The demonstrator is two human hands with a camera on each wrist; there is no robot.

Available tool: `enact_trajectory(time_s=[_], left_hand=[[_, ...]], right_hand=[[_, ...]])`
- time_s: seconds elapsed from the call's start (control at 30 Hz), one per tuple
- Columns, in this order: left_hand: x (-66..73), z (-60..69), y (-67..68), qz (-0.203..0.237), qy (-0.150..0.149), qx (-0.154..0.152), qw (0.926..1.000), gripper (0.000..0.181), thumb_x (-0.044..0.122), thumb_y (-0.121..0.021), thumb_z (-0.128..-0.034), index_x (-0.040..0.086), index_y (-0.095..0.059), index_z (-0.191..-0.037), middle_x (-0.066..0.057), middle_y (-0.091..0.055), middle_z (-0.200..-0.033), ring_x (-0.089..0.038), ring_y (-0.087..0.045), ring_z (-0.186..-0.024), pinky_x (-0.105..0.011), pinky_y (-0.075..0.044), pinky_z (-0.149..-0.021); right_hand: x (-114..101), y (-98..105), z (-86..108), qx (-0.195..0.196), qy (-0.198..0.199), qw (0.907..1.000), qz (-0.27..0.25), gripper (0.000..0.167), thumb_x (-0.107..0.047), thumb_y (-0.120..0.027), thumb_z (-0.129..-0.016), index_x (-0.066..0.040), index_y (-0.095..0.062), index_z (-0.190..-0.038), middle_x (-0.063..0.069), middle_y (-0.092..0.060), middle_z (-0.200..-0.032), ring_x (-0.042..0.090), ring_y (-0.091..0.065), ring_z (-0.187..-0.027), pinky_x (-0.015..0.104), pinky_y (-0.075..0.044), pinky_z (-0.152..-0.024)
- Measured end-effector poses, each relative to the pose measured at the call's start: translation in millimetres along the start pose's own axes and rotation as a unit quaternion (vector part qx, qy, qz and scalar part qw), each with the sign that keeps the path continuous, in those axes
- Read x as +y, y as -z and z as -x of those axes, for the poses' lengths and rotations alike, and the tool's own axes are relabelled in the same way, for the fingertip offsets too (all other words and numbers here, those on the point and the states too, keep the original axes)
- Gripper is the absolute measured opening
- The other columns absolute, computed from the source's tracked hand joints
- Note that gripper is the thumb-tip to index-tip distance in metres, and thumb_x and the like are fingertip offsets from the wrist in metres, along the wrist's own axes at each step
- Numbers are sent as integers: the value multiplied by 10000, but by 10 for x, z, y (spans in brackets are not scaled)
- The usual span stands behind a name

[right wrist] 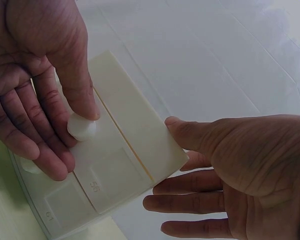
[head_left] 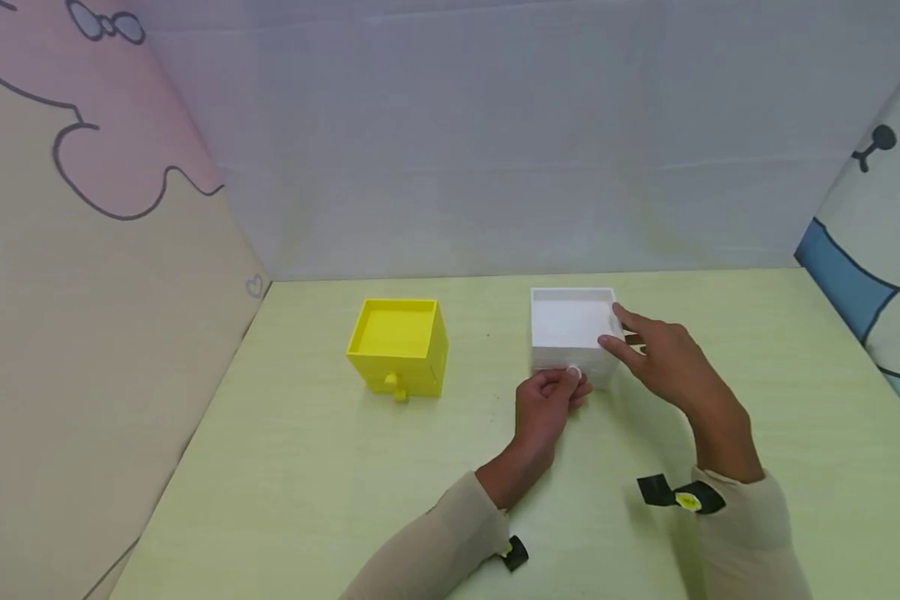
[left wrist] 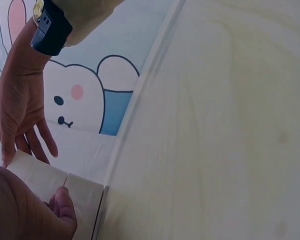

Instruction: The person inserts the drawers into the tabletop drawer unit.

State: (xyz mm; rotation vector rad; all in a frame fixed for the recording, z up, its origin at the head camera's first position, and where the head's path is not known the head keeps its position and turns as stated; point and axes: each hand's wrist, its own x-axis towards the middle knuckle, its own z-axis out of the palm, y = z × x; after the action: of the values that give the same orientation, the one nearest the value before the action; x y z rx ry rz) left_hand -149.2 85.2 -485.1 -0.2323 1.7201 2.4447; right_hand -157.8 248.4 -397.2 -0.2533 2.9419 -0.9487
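A white drawer box (head_left: 572, 321) with a shallow recessed top stands on the table, right of centre. My left hand (head_left: 546, 408) is at its front, pinching a round white knob (right wrist: 82, 128) between thumb and index finger. Thin seams divide the front face (right wrist: 117, 165) into panels, with small raised digits on it. My right hand (head_left: 667, 358) touches the box's right side, fingers mostly straight and thumb on the top edge by the front corner. In the left wrist view, the left hand (left wrist: 32, 210) partly covers the box front (left wrist: 82, 192).
A yellow drawer box (head_left: 397, 346) with a knob at its front stands to the left on the pale table (head_left: 285, 483). A plain pale wall sheet (head_left: 495, 150) rises behind. Cartoon-printed sheets (head_left: 82, 292) flank both sides.
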Motion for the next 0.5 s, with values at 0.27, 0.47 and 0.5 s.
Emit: enact_trajectory(time_s=[0.27,0.47,0.5], left_hand=[[-12,2,7,-1,-72,-47,10000,126,81,-690,-934,-42,-664,-929,-169,-740,-916,-300,-735,-881,-374,-594,-788],[-16,1,7,-10,-169,-63,9998,134,77,-693,-930,-54,-664,-930,-186,-736,-915,-324,-732,-883,-403,-590,-804],[-13,2,6,-12,-177,-50,9998,134,77,-694,-929,-54,-665,-930,-185,-736,-911,-323,-733,-878,-402,-591,-803]], right_hand=[[11,1,-28,-53,-24,10000,36,700,-403,-528,-1033,27,-282,-1527,333,-454,-1417,488,-557,-1192,629,-434,-969],[12,-2,-33,-18,-15,10000,8,695,-391,-541,-1030,28,-288,-1524,332,-461,-1412,486,-565,-1184,624,-446,-960],[15,0,-35,-21,-7,10000,12,698,-397,-538,-1031,28,-288,-1524,334,-461,-1410,487,-566,-1182,625,-449,-955]])
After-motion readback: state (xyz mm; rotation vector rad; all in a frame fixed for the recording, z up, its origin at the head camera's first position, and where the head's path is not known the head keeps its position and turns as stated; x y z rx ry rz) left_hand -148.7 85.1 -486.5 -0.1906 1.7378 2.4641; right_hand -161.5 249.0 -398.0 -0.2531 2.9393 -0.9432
